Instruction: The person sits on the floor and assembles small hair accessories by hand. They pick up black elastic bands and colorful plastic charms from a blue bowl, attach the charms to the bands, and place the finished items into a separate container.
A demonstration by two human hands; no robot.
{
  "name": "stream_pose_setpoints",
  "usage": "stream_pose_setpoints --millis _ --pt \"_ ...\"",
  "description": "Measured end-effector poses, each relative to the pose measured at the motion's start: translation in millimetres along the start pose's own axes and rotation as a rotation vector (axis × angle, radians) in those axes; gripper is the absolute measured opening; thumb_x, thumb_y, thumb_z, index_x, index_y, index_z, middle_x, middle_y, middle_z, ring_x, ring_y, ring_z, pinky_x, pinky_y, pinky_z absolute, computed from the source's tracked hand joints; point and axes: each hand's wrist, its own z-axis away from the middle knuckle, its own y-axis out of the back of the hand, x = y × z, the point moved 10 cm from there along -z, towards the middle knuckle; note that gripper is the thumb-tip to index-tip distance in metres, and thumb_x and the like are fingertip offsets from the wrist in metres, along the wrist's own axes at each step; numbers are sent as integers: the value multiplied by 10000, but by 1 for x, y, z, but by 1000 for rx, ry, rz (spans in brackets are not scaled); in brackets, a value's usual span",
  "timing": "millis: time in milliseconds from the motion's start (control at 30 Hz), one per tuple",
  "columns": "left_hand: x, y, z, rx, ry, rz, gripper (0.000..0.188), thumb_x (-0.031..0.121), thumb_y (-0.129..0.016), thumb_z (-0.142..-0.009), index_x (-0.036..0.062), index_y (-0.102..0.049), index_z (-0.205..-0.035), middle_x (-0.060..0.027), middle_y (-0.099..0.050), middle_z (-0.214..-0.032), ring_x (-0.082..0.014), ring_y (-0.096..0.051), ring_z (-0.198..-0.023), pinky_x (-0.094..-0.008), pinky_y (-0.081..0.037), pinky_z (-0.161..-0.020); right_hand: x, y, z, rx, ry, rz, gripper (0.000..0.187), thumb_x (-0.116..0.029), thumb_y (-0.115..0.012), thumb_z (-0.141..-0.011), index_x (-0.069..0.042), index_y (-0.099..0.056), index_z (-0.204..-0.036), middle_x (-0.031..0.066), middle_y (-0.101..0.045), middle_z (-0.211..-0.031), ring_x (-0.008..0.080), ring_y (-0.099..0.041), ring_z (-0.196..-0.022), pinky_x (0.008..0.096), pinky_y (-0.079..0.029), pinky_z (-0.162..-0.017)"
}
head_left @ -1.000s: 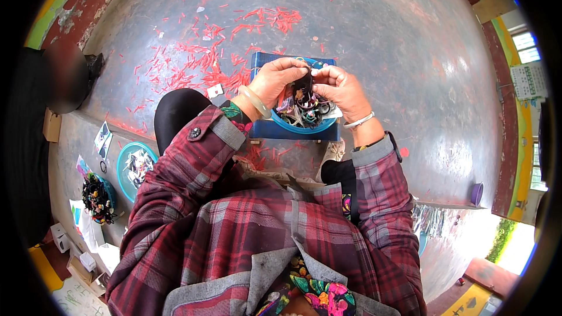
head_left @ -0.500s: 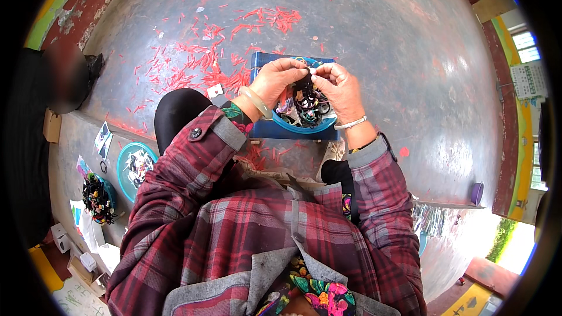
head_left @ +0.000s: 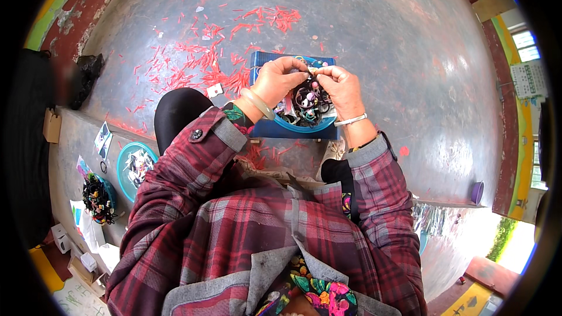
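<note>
My left hand (head_left: 274, 86) and my right hand (head_left: 345, 95) meet fingertip to fingertip above a blue basin (head_left: 297, 129). Both pinch a thin dark band (head_left: 309, 74), which looks like a hair tie; the fingers partly hide it. Under them, the basin holds a tangle of black hair ties (head_left: 307, 105) with pink, white and other coloured beads. A blue flat-topped stand (head_left: 263, 133) supports the basin in front of my knees.
Red scraps (head_left: 205, 61) litter the floor ahead and to the left. At my left are a turquoise basin (head_left: 119, 167) of pale pieces and a container of dark hair ties (head_left: 96, 199). A purple bucket (head_left: 477, 193) stands far right.
The dark bunch that hung below my fingertips no longer hangs there, and pink beads now show in the basin. My fingertips have shifted slightly; both hands remain over the basin.
</note>
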Motion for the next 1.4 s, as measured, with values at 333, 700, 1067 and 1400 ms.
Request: stream_pose_setpoints --millis 333,700,1067,1400 --pt "-19 -1 -4 -97 114 -41 144 104 -585 -846 25 -610 -964 -3 -601 -830 -62 -555 -686 -182 -458 -603 -11 -8 0 -200 60 122 130 -74 -555 -772 -8 -644 -839 20 -611 -790 101 -545 -776 235 -426 -720" --pt "-1 -16 13 -141 215 5 212 134 -558 -860 50 -606 -1049 16 -593 -825 -33 -505 -572 -168 -404 -476 -28 -12 5 -270 153 160 127 -87 -547 -773 -15 -633 -831 29 -579 -832 121 -528 -809 244 -410 -758" --pt "-7 -16 4 -182 126 -103 187 100 -556 -868 24 -580 -1037 -15 -597 -929 -78 -553 -822 -209 -466 -715 -10 -4 0 -206 22 36 120 -76 -542 -767 -21 -631 -825 -10 -585 -787 60 -510 -717 200 -414 -662" --pt "-4 -27 15 -220 296 305 109 185 -554 -877 95 -593 -926 28 -622 -823 -8 -504 -561 -135 -339 -415 -16 -1 0 -183 89 20 119 -5 -528 -797 -1 -619 -874 0 -606 -804 61 -538 -731 202 -441 -679"
